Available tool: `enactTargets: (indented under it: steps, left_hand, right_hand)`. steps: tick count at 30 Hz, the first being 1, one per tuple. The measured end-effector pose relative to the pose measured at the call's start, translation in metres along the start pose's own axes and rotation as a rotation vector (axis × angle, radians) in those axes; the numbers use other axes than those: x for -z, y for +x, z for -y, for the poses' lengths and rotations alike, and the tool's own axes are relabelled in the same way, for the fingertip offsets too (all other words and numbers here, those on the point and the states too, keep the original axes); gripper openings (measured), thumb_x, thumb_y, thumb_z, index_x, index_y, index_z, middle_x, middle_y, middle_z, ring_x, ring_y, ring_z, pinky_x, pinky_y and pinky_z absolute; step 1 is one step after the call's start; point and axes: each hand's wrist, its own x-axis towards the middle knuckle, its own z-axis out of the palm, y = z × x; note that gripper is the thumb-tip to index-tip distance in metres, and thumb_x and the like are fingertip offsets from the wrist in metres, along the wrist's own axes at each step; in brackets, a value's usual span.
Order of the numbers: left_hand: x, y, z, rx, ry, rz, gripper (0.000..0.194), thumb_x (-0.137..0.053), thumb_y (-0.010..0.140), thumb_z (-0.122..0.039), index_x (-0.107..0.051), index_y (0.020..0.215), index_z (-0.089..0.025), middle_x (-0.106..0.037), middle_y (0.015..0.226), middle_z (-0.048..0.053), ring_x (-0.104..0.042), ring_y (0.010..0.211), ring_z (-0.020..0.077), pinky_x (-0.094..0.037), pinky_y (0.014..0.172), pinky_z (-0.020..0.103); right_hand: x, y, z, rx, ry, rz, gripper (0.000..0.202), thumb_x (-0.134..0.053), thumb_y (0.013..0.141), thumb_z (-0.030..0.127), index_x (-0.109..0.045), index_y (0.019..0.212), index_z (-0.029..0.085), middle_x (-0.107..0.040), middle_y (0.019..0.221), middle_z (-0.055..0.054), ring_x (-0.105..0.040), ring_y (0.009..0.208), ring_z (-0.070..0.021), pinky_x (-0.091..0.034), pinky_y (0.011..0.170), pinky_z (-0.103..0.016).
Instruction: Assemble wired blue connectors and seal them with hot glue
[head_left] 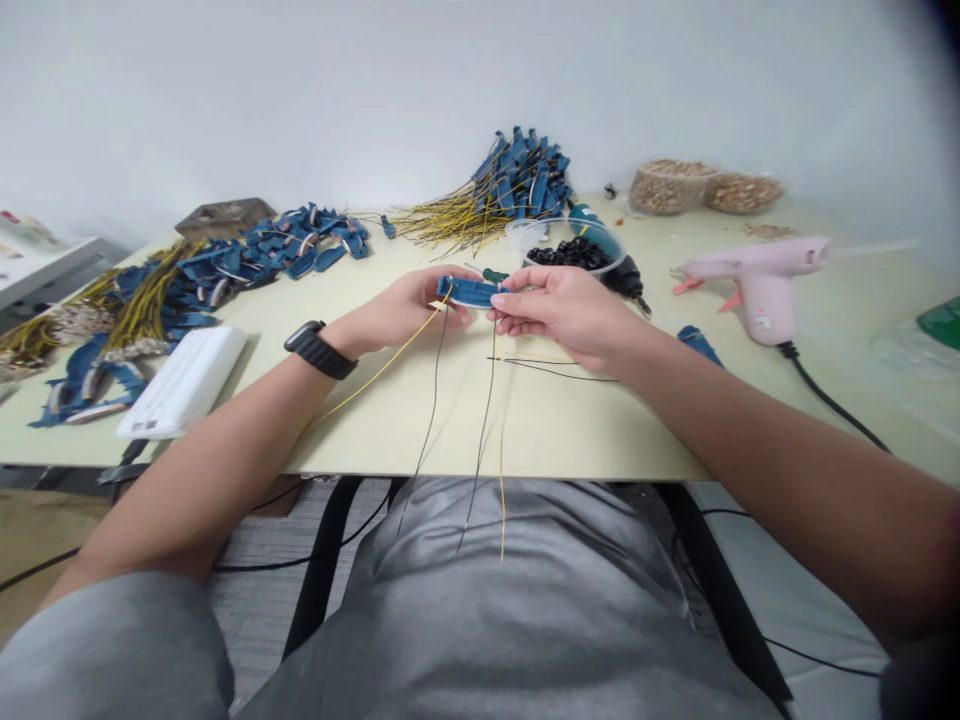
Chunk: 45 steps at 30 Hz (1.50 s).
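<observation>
- Bright, cool, fairly even light fills the scene; its source is out of view.
- The wall [360,100] looks pale and hazy.
- Soft, faint shadows fall on the desk [600,430].
- Fine detail on the blue strip [474,292] is slightly soft.
- Wide-angle distortion stretches the edges; the far right blurs, and its upper corner darkens.

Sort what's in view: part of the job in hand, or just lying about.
Job:
blue piece, between left hand and right hand
yellow wire, black wire
similar blue pieces piled behind
pink glue gun, perhaps

Probably lying about:
white box
tub of tan bits at the back
</observation>
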Motion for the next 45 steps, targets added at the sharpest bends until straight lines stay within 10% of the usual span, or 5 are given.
enactTargets:
  steps: [9,27,33,38,45]
  left_hand:
    - [0.068,-0.009,-0.016,0.214,0.124,0.467,0.052,-0.095,0.089,-0.079,-0.093,0.093,-0.027,-0.081,0.085,0.011,-0.069,0.073,0.0236,-0.060,0.076,0.039]
    - [0.014,-0.006,-0.019,0.322,-0.116,0.790,0.028,-0.100,0.094,-0.057,-0.095,0.095,-0.030,-0.090,0.087,0.011,-0.083,0.061,0.0255,-0.066,0.054,0.032]
    - [0.032,-0.006,-0.016,0.372,-0.113,0.885,0.033,-0.097,0.098,-0.058,-0.091,0.110,-0.029,-0.091,0.090,0.007,-0.078,0.051,0.0209,-0.056,0.041,0.025]
    - [0.046,-0.001,0.010,0.183,-0.048,0.464,0.028,-0.098,0.099,-0.051,-0.088,0.104,-0.026,-0.084,0.081,0.005,-0.062,0.044,0.0108,-0.042,0.038,0.021]
    - [0.004,0.017,0.038,-0.228,-0.078,-0.013,0.055,-0.113,0.077,-0.045,-0.090,0.122,-0.023,-0.088,0.120,0.009,-0.080,0.095,0.0191,-0.067,0.090,0.034]
  right_hand:
    - [0.004,0.004,-0.005,0.027,-0.012,-0.004,0.022,-0.095,0.099,0.012,-0.075,0.092,0.019,-0.084,0.088,-0.005,-0.078,0.078,-0.0145,-0.066,0.081,-0.028]
    - [0.003,0.005,-0.001,0.066,-0.034,-0.104,0.026,-0.088,0.102,0.003,-0.072,0.090,0.019,-0.081,0.081,-0.003,-0.077,0.072,-0.0140,-0.063,0.076,-0.028]
    - [0.002,0.004,0.000,0.063,-0.018,-0.101,0.028,-0.082,0.106,0.001,-0.071,0.087,0.019,-0.081,0.079,-0.003,-0.075,0.069,-0.0115,-0.061,0.071,-0.022]
    - [0.003,0.005,-0.001,0.067,0.002,-0.086,0.027,-0.084,0.105,0.002,-0.073,0.087,0.019,-0.081,0.081,-0.004,-0.075,0.069,-0.0107,-0.061,0.069,-0.021]
    - [0.002,0.003,-0.001,0.044,0.035,-0.024,0.025,-0.088,0.103,0.004,-0.076,0.087,0.019,-0.077,0.076,-0.003,-0.075,0.070,-0.0121,-0.062,0.071,-0.023]
